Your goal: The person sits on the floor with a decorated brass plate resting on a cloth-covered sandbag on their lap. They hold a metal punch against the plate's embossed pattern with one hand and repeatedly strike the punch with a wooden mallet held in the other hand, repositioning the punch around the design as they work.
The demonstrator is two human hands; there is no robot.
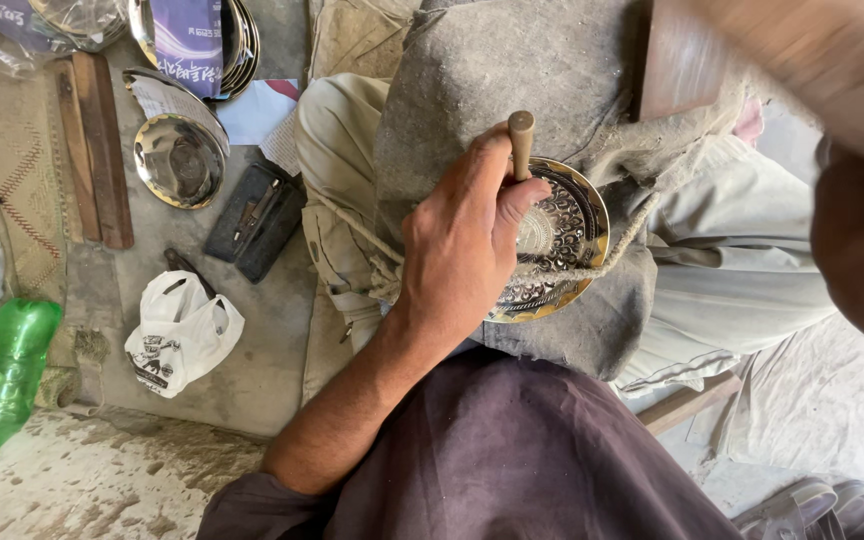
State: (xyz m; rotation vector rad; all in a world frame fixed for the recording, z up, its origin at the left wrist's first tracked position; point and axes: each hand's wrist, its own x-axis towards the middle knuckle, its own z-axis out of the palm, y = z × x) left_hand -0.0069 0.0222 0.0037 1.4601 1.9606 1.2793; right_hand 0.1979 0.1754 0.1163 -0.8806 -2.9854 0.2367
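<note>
While resting on a grey cloth pad [572, 330] across the lap: round engraved metal plate [564, 240], gilt rim, patterned silvery centre. Left hand [462, 245] closed around an upright punch [521, 143] set on it. Right hand [857, 250] blurred, raised at right; grip apparently impossible to tell.

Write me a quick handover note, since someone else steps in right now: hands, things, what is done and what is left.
Left hand: holds a punch tool upright on the engraved metal plate.
Right hand: raised at the right edge, blurred; what it grips cannot be told.
The plate lies on a grey cloth pad over the lap, held by a cord.
Done: pattern covers most of the plate.
Left: the extent of bare areas is unclear.
</note>
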